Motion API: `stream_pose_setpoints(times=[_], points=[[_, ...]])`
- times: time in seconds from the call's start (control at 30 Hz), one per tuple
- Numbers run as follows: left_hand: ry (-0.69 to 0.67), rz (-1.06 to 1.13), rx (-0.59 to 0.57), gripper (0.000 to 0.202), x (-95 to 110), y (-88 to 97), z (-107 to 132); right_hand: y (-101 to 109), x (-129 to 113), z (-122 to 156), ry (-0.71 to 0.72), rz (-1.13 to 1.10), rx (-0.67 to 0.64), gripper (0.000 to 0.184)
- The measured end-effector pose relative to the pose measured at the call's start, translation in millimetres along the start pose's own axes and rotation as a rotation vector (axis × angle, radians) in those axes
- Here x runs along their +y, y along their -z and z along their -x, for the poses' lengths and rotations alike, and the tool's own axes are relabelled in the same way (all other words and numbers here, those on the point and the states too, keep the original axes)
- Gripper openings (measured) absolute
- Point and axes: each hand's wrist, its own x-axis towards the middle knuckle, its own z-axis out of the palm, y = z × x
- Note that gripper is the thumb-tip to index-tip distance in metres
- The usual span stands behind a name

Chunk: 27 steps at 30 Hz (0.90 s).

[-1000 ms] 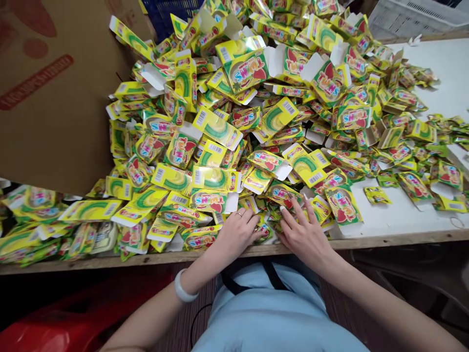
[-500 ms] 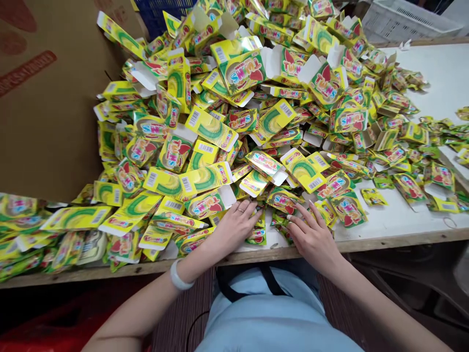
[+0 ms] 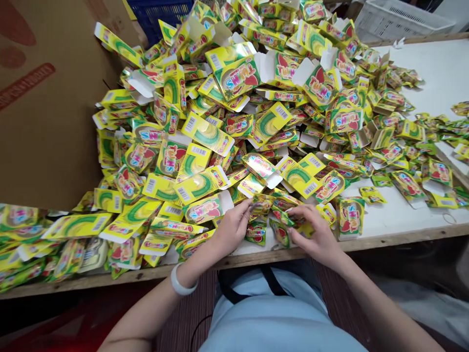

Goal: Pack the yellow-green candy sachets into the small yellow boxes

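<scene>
Wood-edged and white, the surface (image 3: 443, 68) before us lies largely under a bright heap of small packaging. Our left hand (image 3: 232, 226) has thumb and forefinger pinched together at the edge of a yellow-green sachet (image 3: 262, 204), just above the front edge. Our right hand (image 3: 318, 233) curves with thumb and fingers parted, tips beside a green sachet (image 3: 281, 232); we cannot tell whether it grips that. Between and below our hands, another sachet (image 3: 256, 233) rests near the wooden edge.

Just right of the right hand lies a printed TWINS carton (image 3: 351, 216), and past it a lone yellow packet (image 3: 373, 195). Ahead rises the pile of TWINS cartons (image 3: 238, 77), many with white flaps (image 3: 144, 83) open. Beyond stand a big brown cardboard box (image 3: 47, 146) on the left, a blue crate (image 3: 154, 24) and a white crate (image 3: 406, 19).

We judge that much is left to handle: flaps are open, sachets loose, and no orderly stack shows. Whether any carton is filled, we cannot tell.
</scene>
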Motion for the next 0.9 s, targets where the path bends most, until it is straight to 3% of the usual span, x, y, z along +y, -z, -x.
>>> stream_pose_setpoints(times=[0.1,0.17,0.27,0.4,0.57,0.67,0.77,0.9], points=[[0.161,0.177,0.033,0.031,9,-9.0,0,-5,-4,-3,-0.223,-0.509,0.038,0.024],[0.192,0.284,0.058,0.033,16,-18.3,-1,-13,-7,-8,-0.351,-0.780,0.008,0.028],[0.188,0.369,0.132,0.036,23,-32.9,-3,-24,-14,-20,-0.454,-0.976,-0.037,0.030],[0.166,0.363,0.250,0.029,25,-42.9,-6,-29,-25,-31,-0.460,-0.958,0.022,0.033],[0.199,0.616,0.223,0.035,30,-44.7,-6,-30,-32,-32,-0.471,-0.822,0.181,0.031],[0.237,0.773,0.181,0.042,37,-46.3,-4,-32,-33,-28,-0.363,-0.725,0.130,0.025],[0.277,0.794,0.202,0.044,43,-48.3,-1,-35,-34,-22,-0.230,-0.542,0.124,0.018],[0.341,0.816,0.264,0.047,49,-49.7,3,-41,-40,-15,-0.228,-0.481,0.198,0.016]])
